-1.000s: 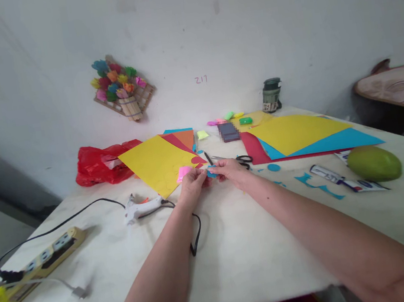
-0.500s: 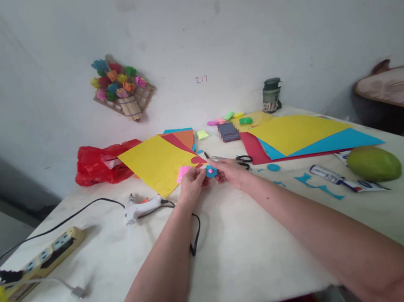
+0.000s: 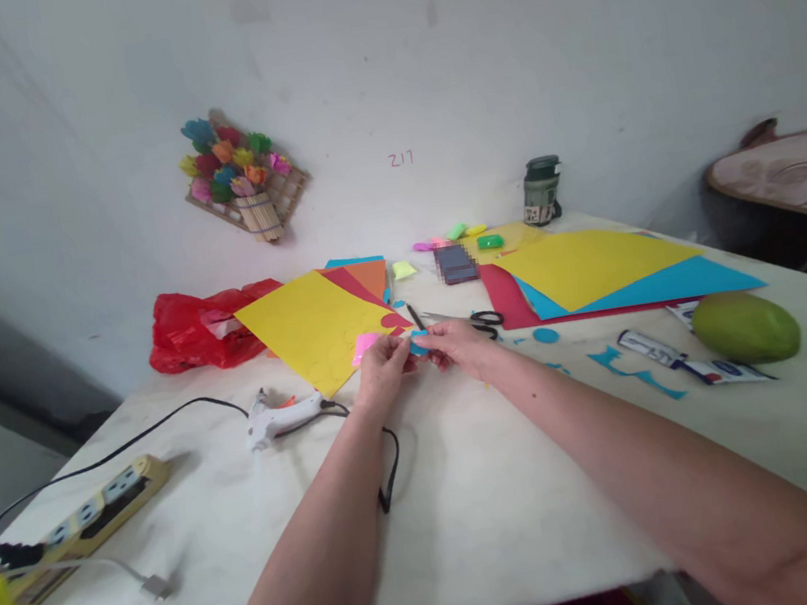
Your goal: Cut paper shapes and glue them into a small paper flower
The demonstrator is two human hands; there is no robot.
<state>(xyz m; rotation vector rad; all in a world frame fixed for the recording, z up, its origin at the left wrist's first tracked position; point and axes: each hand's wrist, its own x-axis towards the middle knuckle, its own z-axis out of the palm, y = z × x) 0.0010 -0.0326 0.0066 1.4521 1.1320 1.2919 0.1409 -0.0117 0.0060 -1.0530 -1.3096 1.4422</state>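
Note:
Between my two hands is a small blue paper piece [image 3: 419, 343], pinched from both sides just above the table. My left hand [image 3: 382, 364] grips its left edge with thumb and fingers. On the other side my right hand [image 3: 456, 343] has its fingers closed on the right part and covers some of it. Right beside my left hand lies a bright pink clay packet [image 3: 365, 347] on a yellow sheet [image 3: 316, 326]. Black-handled scissors [image 3: 486, 320] rest just beyond my right hand, and a dark pen [image 3: 415, 316] lies beyond my fingertips.
A white glue gun [image 3: 280, 419] with a black cord lies at left, near a power strip [image 3: 102, 514]. Yellow [image 3: 595, 264] and blue sheets [image 3: 710, 277] are stacked at right. Blue scraps [image 3: 638, 376], glue tubes [image 3: 724, 372] and a green fruit [image 3: 747, 328] lie in front of them.
The pink dot on the blue piece showed before and is now out of sight. My right fingers have shifted left over the piece.

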